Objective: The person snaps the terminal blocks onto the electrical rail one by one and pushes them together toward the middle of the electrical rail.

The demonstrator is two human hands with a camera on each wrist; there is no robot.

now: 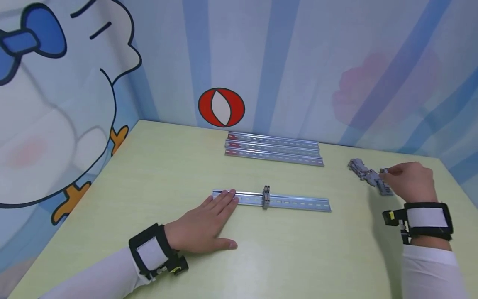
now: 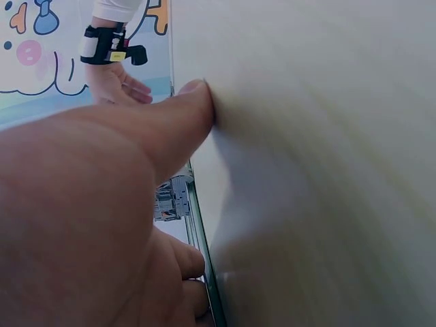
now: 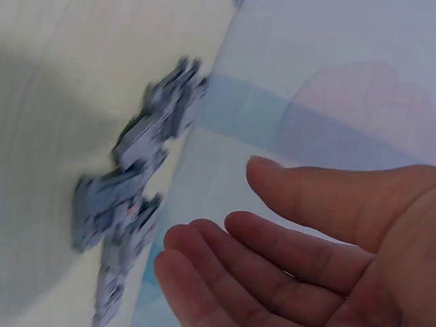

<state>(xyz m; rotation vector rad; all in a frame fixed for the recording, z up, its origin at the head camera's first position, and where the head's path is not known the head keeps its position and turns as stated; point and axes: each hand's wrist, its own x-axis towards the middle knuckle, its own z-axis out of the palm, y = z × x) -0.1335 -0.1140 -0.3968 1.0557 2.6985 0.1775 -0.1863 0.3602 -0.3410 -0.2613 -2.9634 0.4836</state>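
Observation:
A slotted metal DIN rail [image 1: 300, 203] lies across the middle of the table. One small grey terminal block [image 1: 266, 197] stands upright on it, also seen beyond the thumb in the left wrist view. My left hand [image 1: 203, 226] lies flat, its fingertips resting on the rail's left end and the thumb spread on the table. At the far right, my right hand [image 1: 412, 180] is over a loose heap of grey terminal blocks [image 1: 369, 175]. In the right wrist view its relaxed fingers and thumb are apart, with nothing visible between them, beside the blocks [image 3: 129, 184].
Three more metal rails [image 1: 274, 149] lie side by side at the back, with red marks on their left ends. A patterned wall [image 1: 298, 83] rises along the table's rear edge. Another cartoon-printed wall [image 1: 56, 124] borders the left side.

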